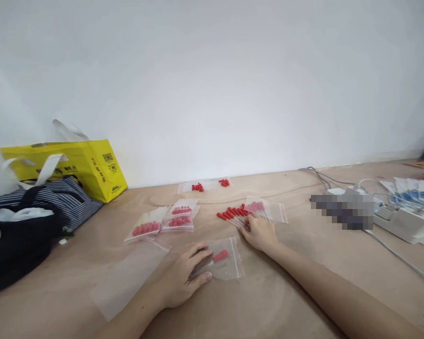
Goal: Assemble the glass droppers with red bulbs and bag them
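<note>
My left hand (187, 273) rests with fingers spread on a clear zip bag (229, 268). Inside that bag lies one dropper with a red rubber bulb (220, 255); its glass tube runs under my fingers. My right hand (259, 232) is closed at the tube end of a row of red-bulbed droppers (229, 213), fingertips pinched on a dropper. Which one it is, my fingers hide. Just behind that hand, another clear bag (279, 213) lies with more red bulbs showing through it.
Filled bags of red-bulbed droppers (144, 228) lie at left centre, with an unfilled plastic bag (127, 278) nearer me. More red bulbs (198, 187) sit by the wall. A yellow bag (109, 174) and striped bag (65, 200) stand left; a power strip (403, 223) with cables lies right.
</note>
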Tool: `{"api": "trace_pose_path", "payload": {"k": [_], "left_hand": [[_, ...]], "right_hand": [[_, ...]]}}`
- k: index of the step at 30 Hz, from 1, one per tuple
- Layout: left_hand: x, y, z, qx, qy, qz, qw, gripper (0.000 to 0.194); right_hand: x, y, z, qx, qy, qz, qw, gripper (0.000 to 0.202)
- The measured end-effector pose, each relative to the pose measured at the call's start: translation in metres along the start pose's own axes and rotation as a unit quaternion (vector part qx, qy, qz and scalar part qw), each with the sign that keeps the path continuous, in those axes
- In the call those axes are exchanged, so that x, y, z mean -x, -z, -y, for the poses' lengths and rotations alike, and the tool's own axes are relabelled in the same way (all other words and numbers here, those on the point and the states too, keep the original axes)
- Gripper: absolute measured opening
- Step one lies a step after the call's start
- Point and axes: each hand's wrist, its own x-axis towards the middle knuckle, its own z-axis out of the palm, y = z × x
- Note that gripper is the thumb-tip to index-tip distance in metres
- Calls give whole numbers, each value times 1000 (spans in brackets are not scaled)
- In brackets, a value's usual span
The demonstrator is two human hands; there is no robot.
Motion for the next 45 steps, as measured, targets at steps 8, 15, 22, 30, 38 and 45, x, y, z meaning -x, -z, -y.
{"api": "trace_pose_path", "payload": {"k": [8, 15, 22, 30, 38, 45], "left_hand": [[1, 2, -1, 3, 0, -3, 1000, 39], [1, 2, -2, -5, 5, -1, 1000, 40], [2, 2, 1, -9, 0, -1, 1000, 41], [2, 2, 0, -3, 7, -5, 1000, 40], [4, -1, 6, -3, 30, -2, 1000, 43], [5, -2, 7, -15, 24, -11, 1000, 42]], "right_hand": [[-3, 1, -2, -45, -47, 21, 998, 25], [-6, -2, -10, -179, -56, -84, 979, 23], [-12, 9, -20, -477, 17, -214, 852, 34], [15, 7, -3, -418, 144, -124, 888, 26], [20, 3, -2, -273, 235, -38, 932, 27], [9, 40, -38, -137, 270, 79, 950, 29]]}}
